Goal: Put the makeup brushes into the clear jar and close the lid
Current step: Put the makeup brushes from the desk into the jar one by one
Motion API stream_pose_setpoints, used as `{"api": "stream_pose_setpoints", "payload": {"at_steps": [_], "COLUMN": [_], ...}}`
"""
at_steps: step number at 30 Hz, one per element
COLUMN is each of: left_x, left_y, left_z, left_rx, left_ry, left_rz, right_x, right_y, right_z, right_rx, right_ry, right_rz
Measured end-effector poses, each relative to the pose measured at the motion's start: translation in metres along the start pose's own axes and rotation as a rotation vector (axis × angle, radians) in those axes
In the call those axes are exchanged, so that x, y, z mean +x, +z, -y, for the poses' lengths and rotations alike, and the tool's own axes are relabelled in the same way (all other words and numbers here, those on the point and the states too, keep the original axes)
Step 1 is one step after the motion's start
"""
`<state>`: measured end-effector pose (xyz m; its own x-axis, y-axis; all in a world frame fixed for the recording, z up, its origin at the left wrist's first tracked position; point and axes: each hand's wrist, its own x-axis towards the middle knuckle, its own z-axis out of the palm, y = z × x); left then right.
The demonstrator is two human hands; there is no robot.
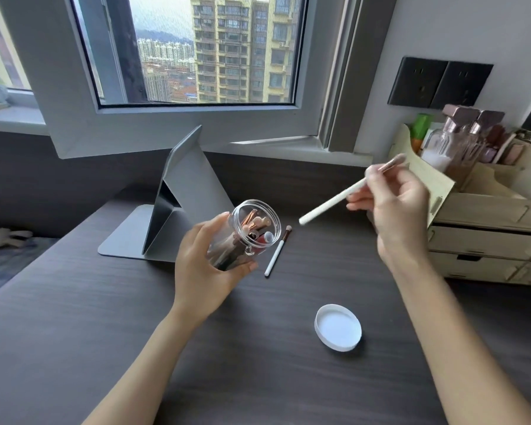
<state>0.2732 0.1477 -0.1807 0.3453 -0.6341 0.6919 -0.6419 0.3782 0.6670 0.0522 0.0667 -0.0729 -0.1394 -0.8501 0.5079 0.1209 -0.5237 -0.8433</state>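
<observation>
1. The dark wood-grain desk [258, 378] gives the most open room below and between the two hands; I see no near edge in view, so nothing on it looks at risk of sliding off toward the person
2. Beyond the left hand stands a folded grey stand [178, 210], close behind the jar, which limits room to tip the jar further away
3. To the outer side of the right hand sits a pale wooden organiser [485, 234] with bottles, near enough that a wide swing of the brush end could strike it
4. The left hand [203, 271] is wrapped around the clear jar [246, 234], holding it off the desk and tilted, its open mouth turned toward the right hand; several brushes are already inside
5. The right hand [393, 210] pinches a white-handled makeup brush [337, 199] near its bristle end, handle tip pointing at the jar mouth but apart from it
6. The step in hand is loading; the next move calls for lining the handle up with the mouth and sliding it in among the brushes
7. The white lid [337, 331] lies upturned below the right hand, clear to reach
8. One small brush [278, 251] lies on the desk just beside the jar, yet to go in
</observation>
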Motion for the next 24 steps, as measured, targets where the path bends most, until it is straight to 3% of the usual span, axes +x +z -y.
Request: {"api": "stream_pose_setpoints", "payload": {"at_steps": [2, 5, 9, 16, 18, 21, 24], "left_x": [-0.001, -0.002, -0.002, -0.002, -0.002, -0.001, 0.002], "left_y": [0.0, 0.0, 0.0, -0.002, -0.002, -0.003, -0.005], "left_z": [-0.002, -0.003, -0.003, -0.004, -0.005, -0.008, -0.009], "left_rx": [0.009, 0.011, 0.017, 0.029, 0.043, -0.001, -0.11], "left_ry": [0.001, 0.019, 0.046, 0.055, 0.056, 0.003, -0.086], "left_rz": [0.019, 0.032, 0.049, 0.071, 0.078, 0.038, -0.027], "right_x": [-0.017, -0.044, -0.066, -0.071, -0.068, -0.055, -0.04], "right_y": [0.002, 0.016, 0.037, 0.053, 0.051, 0.042, 0.038], "right_z": [0.024, 0.033, 0.015, -0.004, -0.007, -0.015, -0.041], "right_rx": [0.162, 0.128, -0.195, -0.663, -0.631, -0.479, -0.587], "right_ry": [-0.092, -0.204, -0.243, -0.574, -0.546, -0.419, -0.131], "right_rz": [0.069, 0.204, 0.38, 0.421, 0.448, 0.296, 0.203]}}
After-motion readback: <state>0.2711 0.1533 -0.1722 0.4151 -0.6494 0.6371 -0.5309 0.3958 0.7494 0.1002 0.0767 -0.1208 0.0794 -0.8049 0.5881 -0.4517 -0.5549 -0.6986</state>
